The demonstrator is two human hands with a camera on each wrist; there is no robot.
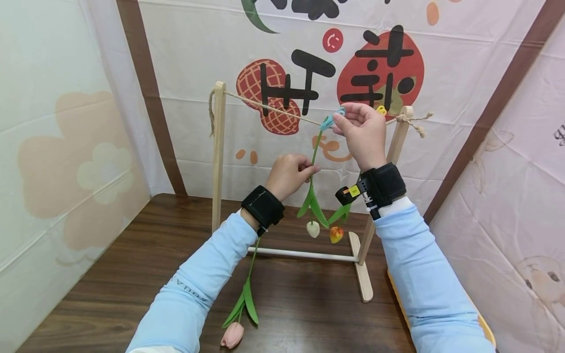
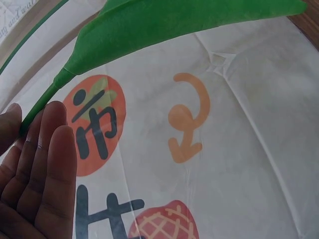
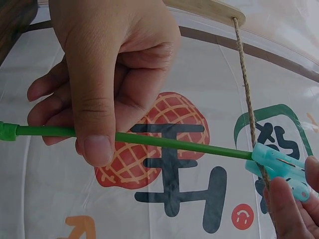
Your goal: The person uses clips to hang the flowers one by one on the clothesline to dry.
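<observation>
My left hand (image 1: 289, 176) pinches the green stem of a white tulip (image 1: 313, 229) between thumb and fingers; the flower hangs head down with its leaves below the hand. In the right wrist view, the stem (image 3: 199, 146) runs from the left hand to a light-blue clothespin (image 3: 279, 167) at the twine. My right hand (image 1: 363, 135) holds that clothespin (image 1: 332, 120) by its handle end. The clothespin's jaws are at the stem end and the twine (image 1: 273, 109). Beside the white tulip hangs an orange-yellow tulip (image 1: 336, 234), its upper stem hidden behind the right hand and wrist.
The twine spans two wooden posts (image 1: 218, 157) joined low down by a white rod (image 1: 304, 254). A yellow clothespin (image 1: 381, 111) sits near the right post. A pink tulip (image 1: 232, 335) lies on the brown table (image 1: 309, 314). A yellow-rimmed container (image 1: 399, 299) is partly under the right arm.
</observation>
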